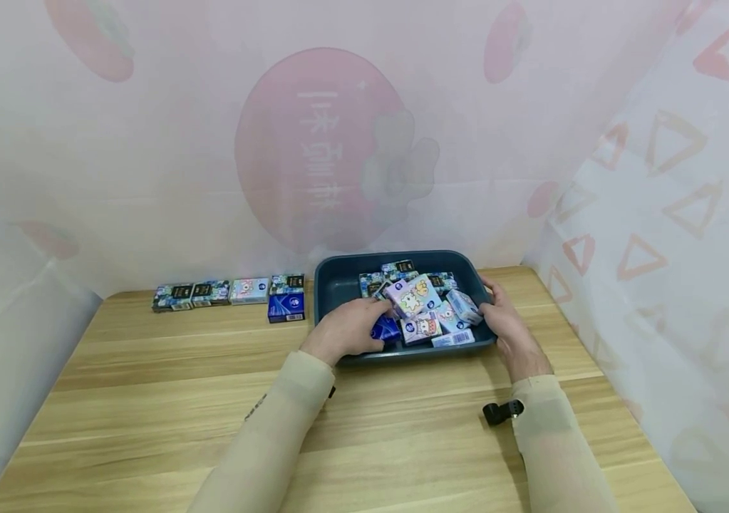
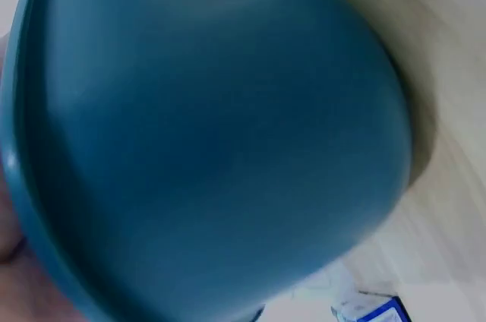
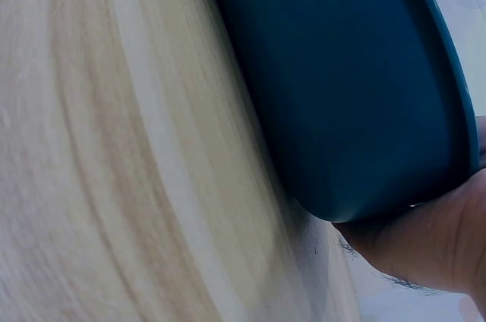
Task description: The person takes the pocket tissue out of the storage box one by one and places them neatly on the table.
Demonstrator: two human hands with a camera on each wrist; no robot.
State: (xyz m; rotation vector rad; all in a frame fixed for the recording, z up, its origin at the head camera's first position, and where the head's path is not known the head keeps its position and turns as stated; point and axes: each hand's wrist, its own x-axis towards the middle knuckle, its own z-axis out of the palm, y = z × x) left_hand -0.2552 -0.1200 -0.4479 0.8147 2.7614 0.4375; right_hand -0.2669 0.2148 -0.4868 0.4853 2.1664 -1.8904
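A dark teal plastic basin [image 1: 345, 360] holds a loose heap of small tissue packs. My left hand [image 1: 351, 326] reaches over the basin's front left rim, its thumb and fingers on either side of a dark blue tissue pack [image 1: 386, 330]. Against its fingertips lies a lilac cartoon tissue pack [image 1: 412, 296] on top of the heap. My right hand [image 1: 507, 324] grips the basin's right edge, thumb at the rim. In the left wrist view the basin's outer wall [image 2: 228, 124] hides the fingertips; the right wrist view shows the right hand [image 3: 433, 242] against the basin's corner.
Left of the basin, a row of tissue packs [image 1: 211, 293] lies along the table's back edge. Another blue tissue pack [image 1: 286, 308] sits in front of a dark floral one [image 1: 288, 284]. A printed curtain [image 1: 178, 142] rises behind the wooden table [image 1: 146, 399] and along its sides.
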